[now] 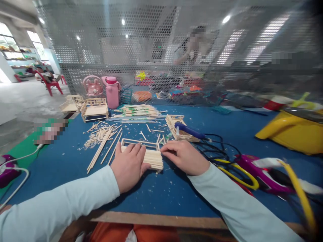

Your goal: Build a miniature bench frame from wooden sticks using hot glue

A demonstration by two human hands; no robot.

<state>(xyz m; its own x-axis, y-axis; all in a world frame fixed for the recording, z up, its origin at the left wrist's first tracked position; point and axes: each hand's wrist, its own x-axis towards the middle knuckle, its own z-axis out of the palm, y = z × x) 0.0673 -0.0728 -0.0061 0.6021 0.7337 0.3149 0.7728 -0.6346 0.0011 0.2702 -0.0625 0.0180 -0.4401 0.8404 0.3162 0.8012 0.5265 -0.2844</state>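
Note:
A small bench-like model of pale wooden sticks (155, 161) lies before me on the blue table, its stick slats side by side and an open frame along the far side. Across its left part rests my left hand (128, 164), fingers over the far edge of the slats and thumb at the near side, holding it down. My right hand (185, 156) is closed in a pinch at the model's right end; whatever is between the fingertips is too small to tell. Loose sticks (103, 151) and a heap of short scraps (94, 137) lie beyond my left hand.
Stick models (94, 109) stand at the back left; another (181, 127) sits beside a blue-handled corded tool (189, 130). Stick bundles (141, 111) and a pink flask (112, 92) are farther back. Cables, a purple tool (262, 174) and a yellow container (297, 131) occupy the right.

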